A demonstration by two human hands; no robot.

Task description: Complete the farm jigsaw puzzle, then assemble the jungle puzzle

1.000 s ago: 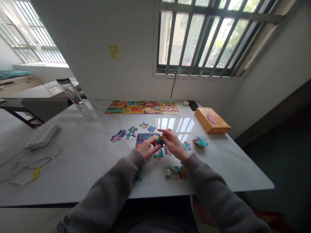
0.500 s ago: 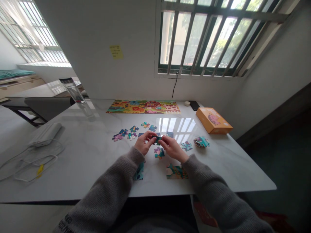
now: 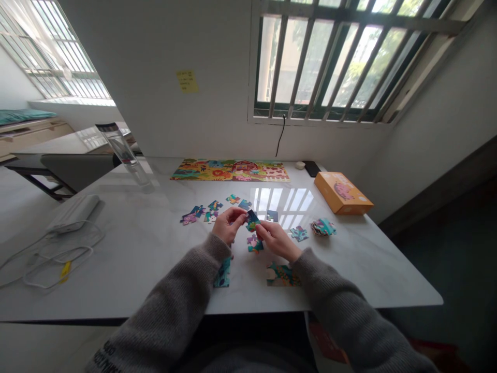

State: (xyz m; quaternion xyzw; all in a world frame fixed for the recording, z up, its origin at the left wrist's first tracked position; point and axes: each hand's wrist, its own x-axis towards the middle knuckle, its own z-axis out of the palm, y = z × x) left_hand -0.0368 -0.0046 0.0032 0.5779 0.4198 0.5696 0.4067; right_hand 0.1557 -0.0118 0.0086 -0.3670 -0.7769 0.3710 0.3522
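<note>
- Between the left hand [image 3: 227, 225] and the right hand [image 3: 278, 240], a dark blue and green jigsaw piece [image 3: 252, 220] is held over a white marbled table [image 3: 135, 269].
- Left hand: thumb and fingertips pinch the piece's left side.
- Right hand: thumb and fingers grip its lower right side.
- Just below the fingertips: a purple and teal piece [image 3: 255, 244] on the tabletop.
- Left of the left hand: scattered loose pieces [image 3: 189, 218].
- Right of the right hand: a small stack of pieces [image 3: 323, 227].
</note>
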